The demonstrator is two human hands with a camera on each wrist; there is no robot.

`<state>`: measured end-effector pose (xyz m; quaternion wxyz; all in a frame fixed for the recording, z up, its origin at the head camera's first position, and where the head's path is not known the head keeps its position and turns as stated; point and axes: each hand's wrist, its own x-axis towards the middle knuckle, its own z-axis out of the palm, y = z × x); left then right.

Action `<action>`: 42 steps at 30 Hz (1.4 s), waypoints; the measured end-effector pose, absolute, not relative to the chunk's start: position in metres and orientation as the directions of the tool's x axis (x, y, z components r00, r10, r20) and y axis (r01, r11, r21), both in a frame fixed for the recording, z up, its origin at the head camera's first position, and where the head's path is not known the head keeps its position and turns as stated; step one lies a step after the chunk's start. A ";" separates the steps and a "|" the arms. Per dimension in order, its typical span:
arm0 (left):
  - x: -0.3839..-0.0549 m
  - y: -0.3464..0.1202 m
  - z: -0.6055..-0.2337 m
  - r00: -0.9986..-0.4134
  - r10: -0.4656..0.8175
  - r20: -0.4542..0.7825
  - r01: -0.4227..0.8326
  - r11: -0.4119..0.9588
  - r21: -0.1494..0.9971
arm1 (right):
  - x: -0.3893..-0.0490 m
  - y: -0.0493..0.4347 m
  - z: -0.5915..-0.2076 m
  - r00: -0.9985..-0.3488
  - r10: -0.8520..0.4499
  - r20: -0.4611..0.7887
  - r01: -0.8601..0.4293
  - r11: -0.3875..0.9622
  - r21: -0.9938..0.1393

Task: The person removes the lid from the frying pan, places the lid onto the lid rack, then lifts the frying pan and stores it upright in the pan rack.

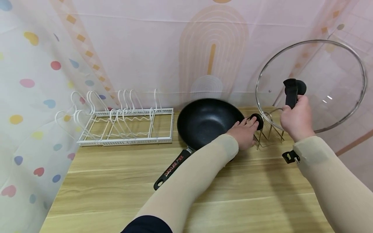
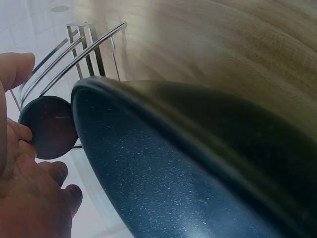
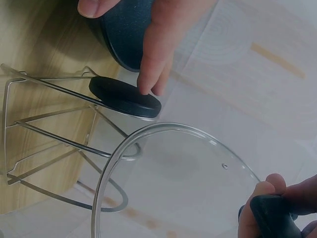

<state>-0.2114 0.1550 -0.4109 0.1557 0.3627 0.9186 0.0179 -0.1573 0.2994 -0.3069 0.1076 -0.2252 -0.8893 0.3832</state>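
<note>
holding up a glass lid (image 1: 326, 87) by its black handle (image 1: 291, 95) in the right hand (image 1: 298, 118), with fingers clamped round that handle. tilted up on edge, raised off the tabletop (image 1: 116, 184) above its back right corner, just beside a wire rack (image 3: 64, 140). cannot tell from these angles about contact between the lid's rim and the wires. with the left hand (image 1: 243, 134), touching a black disc (image 1: 257, 121), with fingers a little apart and mostly straight, laid against its edge rather than curled round it, and with the thumb held away. can see that disc standing at the end of the wire rack, right beside the rim of a black pan (image 1: 209, 121). can see the pan resting by the middle of the tabletop's back edge, with its long handle (image 1: 172, 170) angled toward the front left corner. can also see a white rack (image 1: 125, 141) near the back left corner, just left of the pan and apart from it, with upright loops along both rails. hung behind the tabletop, a patterned cloth (image 1: 137, 48). wearing pale sleeves (image 1: 189, 181) on both arms, plus a small black device (image 1: 290, 157) at the right wrist.
</note>
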 end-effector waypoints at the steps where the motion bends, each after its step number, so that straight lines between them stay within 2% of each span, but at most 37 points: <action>1: -0.212 0.155 -0.412 -0.689 0.670 -0.276 0.659 0.738 0.144 | -0.157 0.300 -0.307 -0.875 0.484 0.020 0.320 0.608 -0.727; 11: -0.209 0.153 -0.412 -0.703 0.672 -0.234 0.654 0.739 0.161 | -0.155 0.302 -0.314 -0.881 0.473 -0.006 0.334 0.613 -0.716; 24: -0.212 0.163 -0.416 -0.691 0.702 -0.170 0.674 0.711 0.200 | -0.156 0.303 -0.323 -0.881 0.472 0.035 0.310 0.631 -0.711; 29: -0.207 0.167 -0.411 -0.677 0.711 -0.189 0.692 0.703 0.168 | -0.154 0.304 -0.326 -0.881 0.469 0.061 0.300 0.655 -0.694; 42: -0.204 0.164 -0.406 -0.702 0.688 -0.185 0.684 0.723 0.091 | -0.154 0.303 -0.334 -0.885 0.460 0.068 0.294 0.667 -0.685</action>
